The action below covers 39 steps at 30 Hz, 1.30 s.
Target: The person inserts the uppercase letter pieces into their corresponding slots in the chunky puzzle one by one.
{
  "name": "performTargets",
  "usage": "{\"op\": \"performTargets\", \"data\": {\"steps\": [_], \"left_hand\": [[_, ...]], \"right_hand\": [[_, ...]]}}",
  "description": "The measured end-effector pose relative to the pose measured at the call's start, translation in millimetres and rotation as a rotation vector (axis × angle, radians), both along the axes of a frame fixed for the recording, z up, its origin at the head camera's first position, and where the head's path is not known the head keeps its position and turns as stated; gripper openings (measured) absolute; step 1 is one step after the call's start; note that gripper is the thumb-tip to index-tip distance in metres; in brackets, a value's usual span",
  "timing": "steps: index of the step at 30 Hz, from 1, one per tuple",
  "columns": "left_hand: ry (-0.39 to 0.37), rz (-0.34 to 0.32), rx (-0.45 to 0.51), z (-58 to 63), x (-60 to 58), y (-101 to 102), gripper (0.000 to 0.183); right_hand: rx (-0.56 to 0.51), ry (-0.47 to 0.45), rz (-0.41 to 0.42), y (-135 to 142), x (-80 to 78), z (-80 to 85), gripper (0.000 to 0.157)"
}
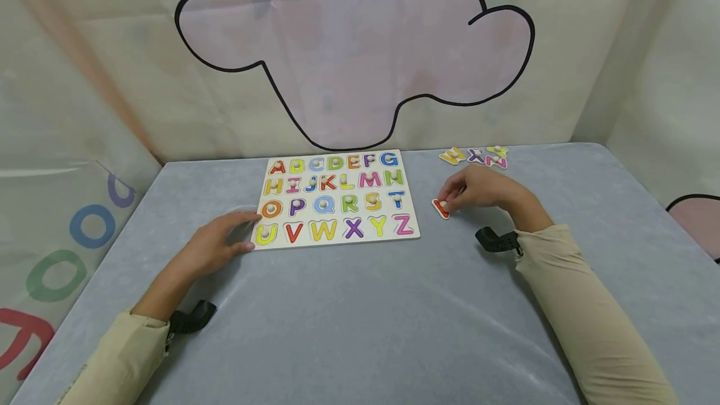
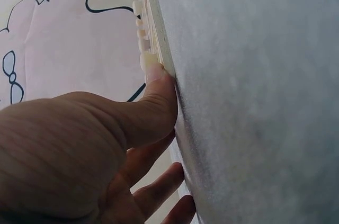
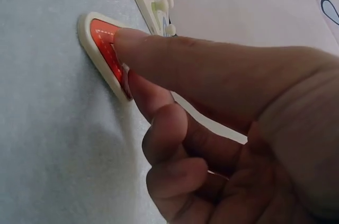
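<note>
A white alphabet puzzle board (image 1: pixel 343 244) lies flat on the table, its colourful letters in rows, many with small knobs. My left hand (image 1: pixel 216 242) rests at the board's left edge with fingers spread. In the left wrist view the thumb (image 2: pixel 153 105) touches the edge beside a knob. To the right of the board, my right hand (image 1: pixel 478 189) pinches a red letter V piece (image 1: pixel 441 209) between thumb and fingers. The right wrist view shows this V piece (image 3: pixel 100 36) close over the cloth, its knob hidden by the fingertips.
Several loose letter pieces lie at the back right: a yellow W (image 1: pixel 452 155), a purple X (image 1: pixel 475 155), a yellow Y (image 1: pixel 497 151) and a pink Z (image 1: pixel 496 162), the last two overlapping. A grey-blue cloth (image 1: pixel 337 330) covers the table. A printed curtain (image 1: pixel 349 80) hangs behind it.
</note>
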<state>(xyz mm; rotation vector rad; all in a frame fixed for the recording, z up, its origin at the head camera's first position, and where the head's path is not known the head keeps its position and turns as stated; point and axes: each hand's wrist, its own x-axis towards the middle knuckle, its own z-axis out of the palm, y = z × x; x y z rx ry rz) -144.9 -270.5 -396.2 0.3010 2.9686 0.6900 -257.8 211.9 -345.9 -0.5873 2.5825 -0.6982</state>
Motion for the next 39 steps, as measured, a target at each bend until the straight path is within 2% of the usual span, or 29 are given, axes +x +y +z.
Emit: {"op": "performTargets", "data": {"steps": [22, 32, 39], "left_hand": [[-0.019, 0.021, 0.006, 1.6, 0.8, 2, 0.061], [-0.034, 0.03, 0.003, 1.3, -0.7, 3, 0.062], [-0.021, 0.022, 0.012, 1.9, 0.9, 2, 0.061]], "right_hand": [[-0.008, -0.029, -0.022, -1, -3.6, -7.4, 0.019], [0.013, 0.067, -0.017, -7, 0.2, 0.6, 0.017], [0.025, 0.082, -0.021, -28, 4.9, 10.0, 0.018]]}}
